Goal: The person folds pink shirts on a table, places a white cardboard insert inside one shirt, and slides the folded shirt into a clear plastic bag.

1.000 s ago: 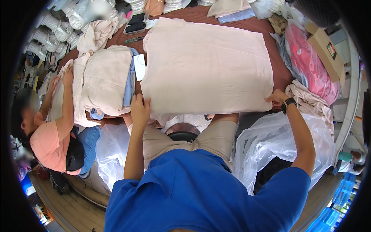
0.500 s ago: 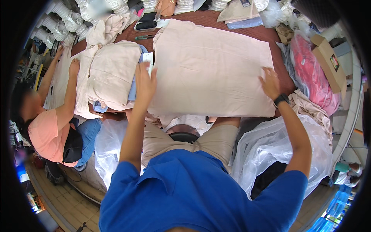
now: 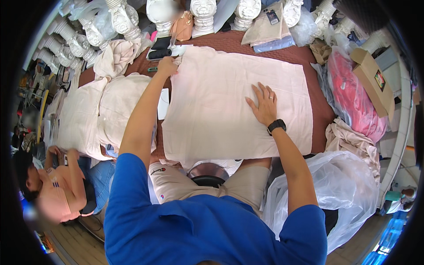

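Contact is split: the left hand (image 3: pixel 168 67) curls at the far left edge of the beige cloth (image 3: pixel 229 112), whether pinching or merely touching cannot be told, while the right hand (image 3: pixel 264 105) lies open, palm down, right of the cloth's middle. The cloth itself lies flat on the brown-covered tabletop (image 3: pixel 322 101), long axis left to right; its far left corner is nearer the left hand.

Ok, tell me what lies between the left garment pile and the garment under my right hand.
In the head view: a white card, on a strip of brown quilted cover; your left forearm hides the far end.
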Tool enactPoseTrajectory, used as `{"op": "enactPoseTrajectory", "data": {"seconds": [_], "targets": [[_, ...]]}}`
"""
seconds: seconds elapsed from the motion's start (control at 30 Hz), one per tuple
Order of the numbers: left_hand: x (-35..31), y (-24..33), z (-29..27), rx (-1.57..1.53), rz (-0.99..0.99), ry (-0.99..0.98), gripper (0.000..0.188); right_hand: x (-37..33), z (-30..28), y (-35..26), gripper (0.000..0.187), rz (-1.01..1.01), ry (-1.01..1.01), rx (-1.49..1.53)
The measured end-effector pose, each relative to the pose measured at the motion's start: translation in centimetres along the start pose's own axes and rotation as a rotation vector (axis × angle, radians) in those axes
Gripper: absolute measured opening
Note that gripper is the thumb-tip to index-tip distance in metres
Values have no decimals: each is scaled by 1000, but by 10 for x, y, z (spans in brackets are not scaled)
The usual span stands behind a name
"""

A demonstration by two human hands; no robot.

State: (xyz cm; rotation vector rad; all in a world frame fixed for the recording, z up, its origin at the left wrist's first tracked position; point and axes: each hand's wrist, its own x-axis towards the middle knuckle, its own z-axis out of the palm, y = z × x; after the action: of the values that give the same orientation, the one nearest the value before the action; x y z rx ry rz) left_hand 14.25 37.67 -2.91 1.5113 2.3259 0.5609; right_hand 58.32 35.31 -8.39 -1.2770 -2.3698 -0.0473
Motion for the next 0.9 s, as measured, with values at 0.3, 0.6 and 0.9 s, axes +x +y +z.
{"op": "enactPoseTrajectory", "data": {"seconds": [0.3, 0.6, 0.9], "targets": [[111, 58, -44, -126, 598, 727, 37, 2, -5, -3, 57, 14, -21, -22], [46, 57, 60, -95, 842, 28, 43, 46, -14, 24, 55, 242, -179, 248], [-7, -10, 74, 354, 658, 336, 58, 50, 27, 71, 60, 145, 37, -23]]}}
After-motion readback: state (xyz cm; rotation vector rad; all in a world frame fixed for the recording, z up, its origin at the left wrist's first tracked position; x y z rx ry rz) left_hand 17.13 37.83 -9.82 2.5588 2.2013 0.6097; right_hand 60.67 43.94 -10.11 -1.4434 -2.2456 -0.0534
